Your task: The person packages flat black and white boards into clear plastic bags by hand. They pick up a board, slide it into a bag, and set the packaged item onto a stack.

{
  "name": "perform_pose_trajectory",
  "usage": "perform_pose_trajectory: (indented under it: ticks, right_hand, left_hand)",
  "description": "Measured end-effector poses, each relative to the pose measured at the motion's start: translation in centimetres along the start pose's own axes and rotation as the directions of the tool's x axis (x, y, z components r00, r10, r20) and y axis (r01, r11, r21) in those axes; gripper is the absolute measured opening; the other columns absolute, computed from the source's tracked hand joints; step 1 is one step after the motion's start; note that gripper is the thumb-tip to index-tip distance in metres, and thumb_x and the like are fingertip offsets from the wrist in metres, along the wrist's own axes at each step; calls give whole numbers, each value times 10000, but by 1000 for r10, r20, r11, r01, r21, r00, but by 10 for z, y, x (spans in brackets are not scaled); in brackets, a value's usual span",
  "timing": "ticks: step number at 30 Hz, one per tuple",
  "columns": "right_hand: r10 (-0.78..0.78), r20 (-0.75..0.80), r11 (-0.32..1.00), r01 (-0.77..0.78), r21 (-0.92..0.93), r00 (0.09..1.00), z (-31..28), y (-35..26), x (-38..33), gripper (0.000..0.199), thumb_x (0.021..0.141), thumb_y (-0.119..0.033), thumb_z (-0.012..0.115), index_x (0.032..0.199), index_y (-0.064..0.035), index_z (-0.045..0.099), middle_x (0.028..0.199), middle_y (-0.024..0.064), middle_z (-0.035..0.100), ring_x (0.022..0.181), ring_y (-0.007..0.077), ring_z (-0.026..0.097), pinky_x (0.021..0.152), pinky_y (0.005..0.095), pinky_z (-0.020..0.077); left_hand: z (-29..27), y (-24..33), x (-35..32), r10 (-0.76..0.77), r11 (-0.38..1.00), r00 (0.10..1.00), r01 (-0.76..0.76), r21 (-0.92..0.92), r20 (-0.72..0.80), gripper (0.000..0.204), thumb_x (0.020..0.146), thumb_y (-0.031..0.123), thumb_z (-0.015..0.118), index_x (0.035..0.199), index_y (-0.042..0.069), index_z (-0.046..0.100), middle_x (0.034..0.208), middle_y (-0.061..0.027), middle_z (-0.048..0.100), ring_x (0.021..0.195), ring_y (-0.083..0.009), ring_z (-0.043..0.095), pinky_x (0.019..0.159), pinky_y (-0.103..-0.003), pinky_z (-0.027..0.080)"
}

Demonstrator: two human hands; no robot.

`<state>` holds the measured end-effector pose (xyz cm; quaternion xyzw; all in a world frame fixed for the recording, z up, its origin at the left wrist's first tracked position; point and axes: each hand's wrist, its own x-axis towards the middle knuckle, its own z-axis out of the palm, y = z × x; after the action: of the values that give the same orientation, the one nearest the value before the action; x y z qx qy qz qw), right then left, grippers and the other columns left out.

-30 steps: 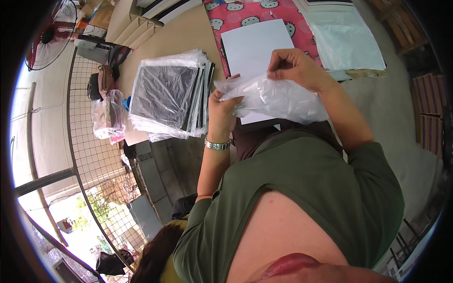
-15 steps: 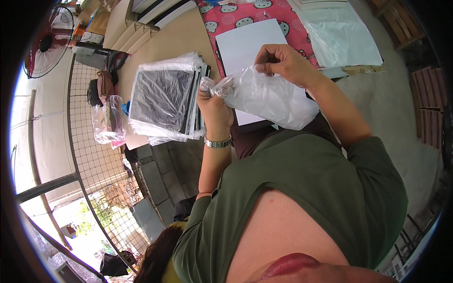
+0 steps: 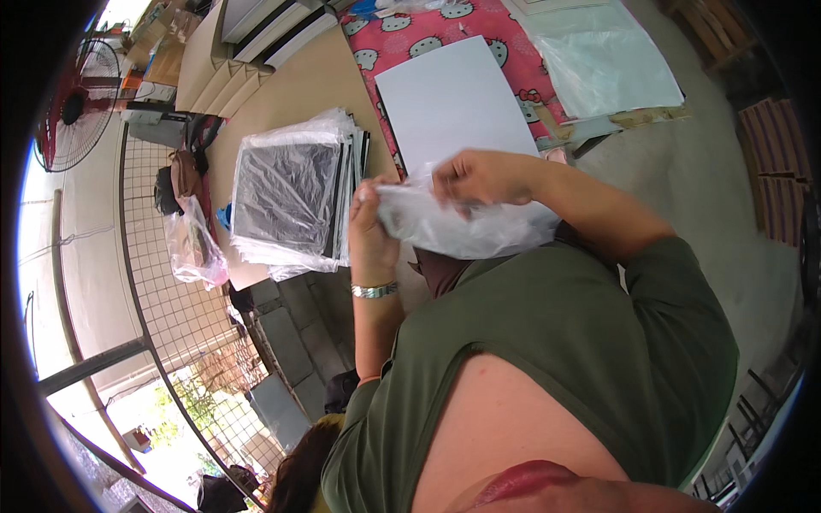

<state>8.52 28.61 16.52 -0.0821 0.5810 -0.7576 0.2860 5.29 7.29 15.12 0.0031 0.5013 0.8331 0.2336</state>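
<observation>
A clear plastic bag (image 3: 479, 232) stretches between my hands, close to my body. My left hand (image 3: 369, 224), with a metal watch on its wrist, pinches one end of the bag. Over the bag's upper side lies my right hand (image 3: 479, 181), its fingers curled but smeared by motion, so their grip is unclear. Just beyond the bag is a white sheet (image 3: 457, 98) with a dark edge under it. To the left of my left hand sits a stack of dark flat pieces in clear plastic sleeves (image 3: 286, 192).
A pink patterned cloth (image 3: 410, 38) covers part of the table. Clear plastic bags (image 3: 599, 64) lie flat at the far right. Thick brown-and-white stacks (image 3: 256, 47) stand at the far left. Beyond are a fan (image 3: 77, 107), a wire mesh (image 3: 162, 248) and a hanging plastic bag (image 3: 192, 244).
My right hand has moved down and to the left across the plastic bag. My left hand has shifted slightly left and down, and the bag has come lower with them.
</observation>
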Motion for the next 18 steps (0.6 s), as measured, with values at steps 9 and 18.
perform_pose_trajectory:
  ticks: [9,18]
  right_hand:
    - [10,733,944,236,-232,681,-24,-8,-29,183,878,-135,548,947,8,640,950,103,636,888,180,597,802,306,449]
    - [135,98,950,-100,-296,986,-76,-48,-55,278,819,-301,608,912,-40,614,834,38,624,701,113,563,680,273,448]
  left_hand:
    - [-5,23,-19,-113,983,993,117,-138,39,279,857,326,550,967,70,537,902,-33,586,889,-138,566,733,-319,483]
    - [-28,49,-17,-107,986,949,140,-93,295,733,793,510,482,1264,-42,381,1233,-246,453,1063,-390,510,898,-513,426]
